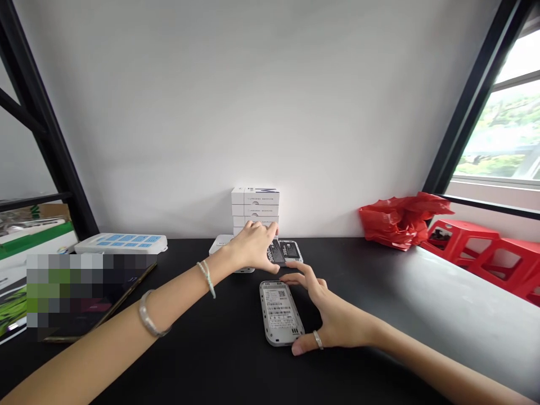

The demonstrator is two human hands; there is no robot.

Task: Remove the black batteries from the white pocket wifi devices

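Note:
My left hand (250, 247) pinches a flat black battery (275, 254) marked 3000 between thumb and fingers, raised above the black table. Below and nearer lies a pale rectangular electronic device (282, 315), its back off and a printed label with a QR code facing up. My right hand (324, 315) spans this device's right side, thumb at the near corner and fingertips at the far edge. Just behind the held battery is a second open device (296, 251) with a black battery in it. Another white device (220, 243) is partly hidden behind my left hand.
A stack of white boxes (255, 198) stands against the wall. To the left are a white power strip (126, 243) and a dark tablet-like screen (113, 298), partly blurred out. A crumpled red plastic bag (396, 219) lies at right, beside red stools (468, 239) beyond the table (405, 320).

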